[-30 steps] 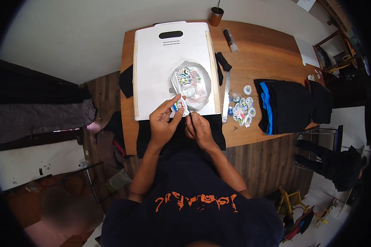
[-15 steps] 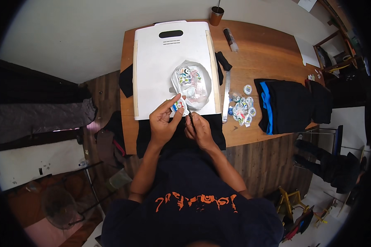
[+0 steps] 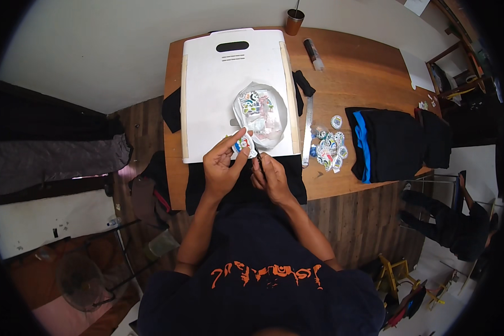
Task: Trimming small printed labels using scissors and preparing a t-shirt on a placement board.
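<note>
Between its fingers and thumb, my left hand (image 3: 220, 171) pinches a small round printed sticker (image 3: 243, 145) with a white rim. My right hand (image 3: 271, 178) is closed round a slim black tool (image 3: 259, 161), whose upper end meets the sticker's right edge; its exact kind is hidden by the fingers. Both hands hover over the near edge of a white board (image 3: 207, 101) with a slot handle. Just beyond them on the board lies an open, crinkled clear plastic bag (image 3: 283, 112) with colourful printed pieces inside. Black cloth (image 3: 288, 176) shows under the board's near edge.
On the wooden table (image 3: 353, 61), a metal ruler (image 3: 307, 134) lies right of the board, beside cut-out printed stickers (image 3: 330, 151). Folded black clothes (image 3: 389, 145) stand farther right. A brown cup (image 3: 294, 21) and a tube (image 3: 313, 54) sit at the back. Another person (image 3: 459, 224) is at far right.
My hands, the sticker and the tool stay nearly in place. At far right, the other person's arm now shows raised toward the table side.
</note>
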Action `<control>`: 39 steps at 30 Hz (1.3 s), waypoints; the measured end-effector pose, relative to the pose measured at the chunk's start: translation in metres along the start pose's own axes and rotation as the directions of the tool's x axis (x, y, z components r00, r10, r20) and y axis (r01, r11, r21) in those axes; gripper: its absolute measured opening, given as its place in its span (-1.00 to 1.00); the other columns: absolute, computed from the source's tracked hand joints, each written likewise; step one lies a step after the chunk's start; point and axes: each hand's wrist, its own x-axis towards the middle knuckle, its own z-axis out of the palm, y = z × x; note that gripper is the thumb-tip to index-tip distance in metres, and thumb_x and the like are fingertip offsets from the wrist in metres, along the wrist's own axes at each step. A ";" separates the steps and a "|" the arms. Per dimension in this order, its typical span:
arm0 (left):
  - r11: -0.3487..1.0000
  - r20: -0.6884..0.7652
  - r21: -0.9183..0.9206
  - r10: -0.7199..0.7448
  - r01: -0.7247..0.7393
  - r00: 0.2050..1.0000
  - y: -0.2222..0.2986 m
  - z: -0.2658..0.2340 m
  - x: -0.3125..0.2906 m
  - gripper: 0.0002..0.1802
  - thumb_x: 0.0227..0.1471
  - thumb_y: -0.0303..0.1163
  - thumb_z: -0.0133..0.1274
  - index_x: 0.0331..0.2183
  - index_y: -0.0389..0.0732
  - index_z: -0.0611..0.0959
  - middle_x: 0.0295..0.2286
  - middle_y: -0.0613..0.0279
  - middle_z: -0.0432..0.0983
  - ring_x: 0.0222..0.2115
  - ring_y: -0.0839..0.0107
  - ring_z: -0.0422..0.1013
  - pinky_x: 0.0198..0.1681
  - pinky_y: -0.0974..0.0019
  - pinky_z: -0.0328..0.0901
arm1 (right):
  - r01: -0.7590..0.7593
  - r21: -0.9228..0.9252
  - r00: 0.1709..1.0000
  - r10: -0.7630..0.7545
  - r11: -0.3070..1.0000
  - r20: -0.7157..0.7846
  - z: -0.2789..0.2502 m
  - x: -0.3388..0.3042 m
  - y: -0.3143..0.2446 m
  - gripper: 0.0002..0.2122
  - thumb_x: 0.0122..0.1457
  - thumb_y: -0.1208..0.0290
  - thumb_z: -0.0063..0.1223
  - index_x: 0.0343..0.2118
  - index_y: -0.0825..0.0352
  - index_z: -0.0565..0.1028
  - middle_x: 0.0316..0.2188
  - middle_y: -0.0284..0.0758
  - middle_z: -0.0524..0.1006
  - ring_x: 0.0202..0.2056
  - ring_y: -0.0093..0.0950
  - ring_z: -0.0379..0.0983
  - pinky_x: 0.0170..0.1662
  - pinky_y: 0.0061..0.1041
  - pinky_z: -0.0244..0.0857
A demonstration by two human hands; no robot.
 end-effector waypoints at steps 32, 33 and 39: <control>0.996 -0.054 0.075 0.051 -0.047 0.997 0.004 0.006 0.002 -0.52 0.04 -0.77 0.08 0.05 -0.48 0.49 -0.15 0.05 0.53 -0.14 0.51 0.42 -0.04 0.50 0.31 | 0.005 0.019 1.000 -0.005 1.000 0.005 0.000 0.001 0.002 -0.63 0.44 0.11 -0.41 -0.34 0.30 0.31 -0.75 -0.57 0.06 -0.77 -0.73 -0.12 -0.66 -0.67 -0.16; 0.997 -0.057 0.070 0.049 -0.045 0.997 0.004 0.006 0.002 -0.52 0.04 -0.77 0.08 0.05 -0.48 0.49 -0.16 0.06 0.53 -0.14 0.51 0.42 -0.04 0.49 0.31 | 0.011 0.018 1.000 -0.011 1.000 0.007 0.000 0.001 0.003 -0.63 0.44 0.11 -0.41 -0.35 0.30 0.31 -0.75 -0.57 0.06 -0.77 -0.73 -0.13 -0.66 -0.67 -0.16; 0.997 -0.055 0.060 0.047 -0.044 0.997 0.004 0.007 0.002 -0.52 0.04 -0.77 0.08 0.05 -0.47 0.49 -0.16 0.06 0.53 -0.13 0.51 0.42 -0.04 0.48 0.32 | 0.005 0.019 1.000 -0.006 1.000 0.003 0.000 0.001 0.002 -0.63 0.44 0.11 -0.41 -0.35 0.30 0.32 -0.75 -0.57 0.06 -0.76 -0.74 -0.13 -0.66 -0.67 -0.17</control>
